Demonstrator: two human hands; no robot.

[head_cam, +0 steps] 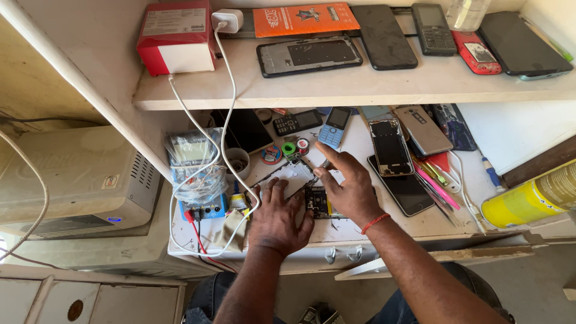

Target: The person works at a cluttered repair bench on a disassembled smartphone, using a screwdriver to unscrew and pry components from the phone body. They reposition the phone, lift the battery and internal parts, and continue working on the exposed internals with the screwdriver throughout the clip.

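Now the left hand (277,217) lay spread on the opened phone (292,178), right hand (350,186) pinching a screwdriver (320,169) at its right edge.

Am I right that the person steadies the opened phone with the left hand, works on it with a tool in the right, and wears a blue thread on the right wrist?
Not quite: the head view shows a red thread on the right wrist, not blue.

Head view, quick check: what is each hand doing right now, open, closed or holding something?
Left hand: open, fingers spread flat, pressing on the opened phone.
Right hand: closed on a small screwdriver, tip at the phone.
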